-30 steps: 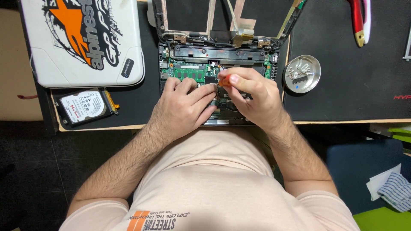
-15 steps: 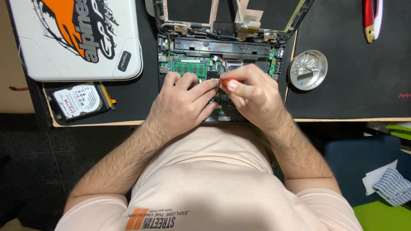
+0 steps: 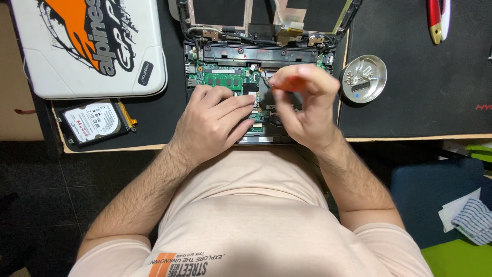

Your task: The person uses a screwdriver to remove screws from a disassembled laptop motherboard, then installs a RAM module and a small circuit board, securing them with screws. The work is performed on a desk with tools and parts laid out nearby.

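An opened laptop base [image 3: 215,56] with its green circuit board [image 3: 221,79] exposed lies on a black mat in front of me. My left hand [image 3: 212,123] rests flat on the lower part of the board, fingers spread toward the middle. Raised above the board's right half, my right hand [image 3: 302,105] pinches a small screwdriver with an orange handle [image 3: 287,83] between thumb and fingertips. The tool's tip is hidden behind my fingers.
A round metal dish [image 3: 364,78] with several screws sits right of the laptop. A bare hard drive [image 3: 95,122] lies at the left, below a white case with orange and black graphics [image 3: 87,46]. A red-handled tool [image 3: 438,18] lies at the far right.
My right hand has lifted and moved right with the orange screwdriver, away from my left hand. The left hand stays on the board.
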